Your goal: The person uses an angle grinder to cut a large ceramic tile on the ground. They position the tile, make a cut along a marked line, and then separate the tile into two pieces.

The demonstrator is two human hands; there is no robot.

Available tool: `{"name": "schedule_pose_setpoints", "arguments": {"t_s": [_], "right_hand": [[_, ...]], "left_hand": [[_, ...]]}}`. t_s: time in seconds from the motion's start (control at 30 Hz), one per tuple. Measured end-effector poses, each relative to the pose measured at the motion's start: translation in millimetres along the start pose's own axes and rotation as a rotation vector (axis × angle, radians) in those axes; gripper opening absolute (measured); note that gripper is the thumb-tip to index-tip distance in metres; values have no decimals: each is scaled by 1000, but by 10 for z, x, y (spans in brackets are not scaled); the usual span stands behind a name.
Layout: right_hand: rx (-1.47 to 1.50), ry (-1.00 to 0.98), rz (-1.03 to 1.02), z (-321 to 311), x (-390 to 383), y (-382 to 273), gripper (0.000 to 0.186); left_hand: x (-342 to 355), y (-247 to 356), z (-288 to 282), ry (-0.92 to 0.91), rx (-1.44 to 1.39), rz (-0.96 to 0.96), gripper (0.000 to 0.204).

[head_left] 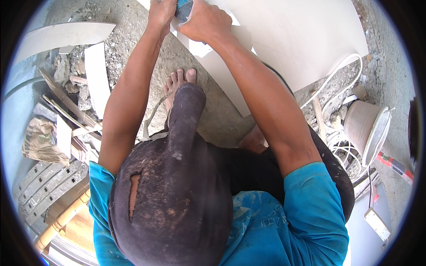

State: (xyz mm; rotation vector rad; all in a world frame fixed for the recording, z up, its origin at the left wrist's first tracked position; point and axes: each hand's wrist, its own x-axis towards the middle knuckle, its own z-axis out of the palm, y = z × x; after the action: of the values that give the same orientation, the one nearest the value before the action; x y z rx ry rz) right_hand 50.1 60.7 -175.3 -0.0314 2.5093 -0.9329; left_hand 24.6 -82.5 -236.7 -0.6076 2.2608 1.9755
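Observation:
At the top edge of the view I hold a blue and dark power tool (183,10), possibly an angle grinder, partly cut off by the frame. My right hand (207,21) is wrapped round its body. My left hand (162,12) is closed against its left side; its fingertips are hidden. Beneath the tool lies a large off-white sheet or slab (306,40), with bright patches of light beside my hands. A dark cord (276,74) shows beside my right forearm. The tool's working end is out of sight.
Rubble, wood strips and a white offcut (96,73) lie on the left, near a slotted metal piece (53,186). On the right are a white cable (341,64), a spool-like bucket (366,126), a red level-like bar (395,167) and a power strip (377,224). My bare foot (179,82) is close to the sheet.

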Motion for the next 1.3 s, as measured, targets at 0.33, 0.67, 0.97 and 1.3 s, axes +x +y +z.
{"name": "schedule_pose_setpoints", "arguments": {"t_s": [0.33,0.67,0.97,1.3], "right_hand": [[3,21,-28,46,-81,96,60],[61,-3,-46,-46,-228,136,59],[45,7,-46,0,-244,213,58],[53,8,-44,-24,-326,243,56]], "left_hand": [[-95,-36,60,-4,-17,21,38],[-232,-14,113,29,12,-2,42],[-308,-11,169,14,30,33,39],[-378,-49,196,22,24,25,38]]}}
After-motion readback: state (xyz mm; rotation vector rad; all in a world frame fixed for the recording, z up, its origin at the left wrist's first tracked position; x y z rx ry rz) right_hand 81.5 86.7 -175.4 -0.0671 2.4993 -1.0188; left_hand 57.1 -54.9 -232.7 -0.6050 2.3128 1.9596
